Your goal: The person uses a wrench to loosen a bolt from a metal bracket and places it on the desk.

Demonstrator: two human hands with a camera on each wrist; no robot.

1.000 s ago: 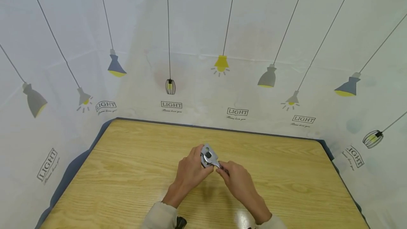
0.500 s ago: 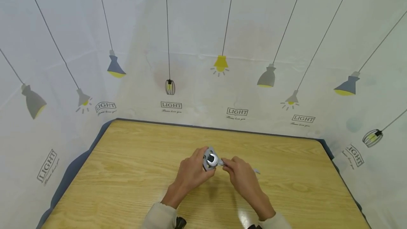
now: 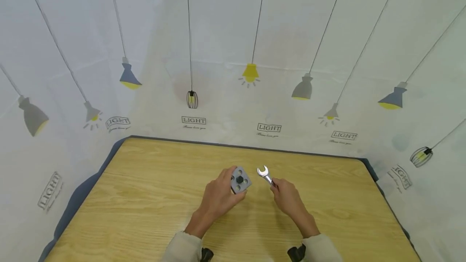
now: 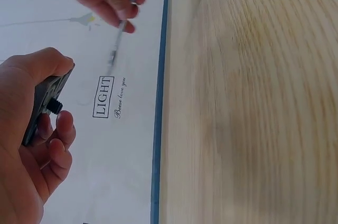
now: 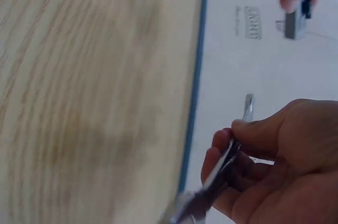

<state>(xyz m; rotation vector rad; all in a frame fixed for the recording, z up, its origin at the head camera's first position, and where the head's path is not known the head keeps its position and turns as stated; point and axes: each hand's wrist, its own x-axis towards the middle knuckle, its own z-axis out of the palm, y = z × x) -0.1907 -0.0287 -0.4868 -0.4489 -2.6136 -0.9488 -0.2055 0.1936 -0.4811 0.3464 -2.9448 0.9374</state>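
My left hand [image 3: 217, 195] grips a square grey block [image 3: 237, 186] by its edges, above the table. Several holes show in the block's face, and a black bolt [image 3: 240, 179] stands out from its middle; in the left wrist view the bolt's threaded end [image 4: 54, 105] is visible. To the right, my right hand [image 3: 289, 199] holds a shiny combination wrench [image 3: 267, 176] by its shank, the forked end pointing up and left toward the block. A gap separates wrench and bolt. The wrench's other end [image 5: 182, 208] sticks out past the fingers in the right wrist view.
The wooden table [image 3: 153, 189] spreads beneath both hands, with a dark blue edge along its back. White sheeting [image 3: 225, 31] printed with hanging lamps and the word LIGHT encloses the back and sides.
The wrench's forked end has come off the bolt, and my right hand has drawn it away to the right. My left hand keeps the block in nearly the same place.
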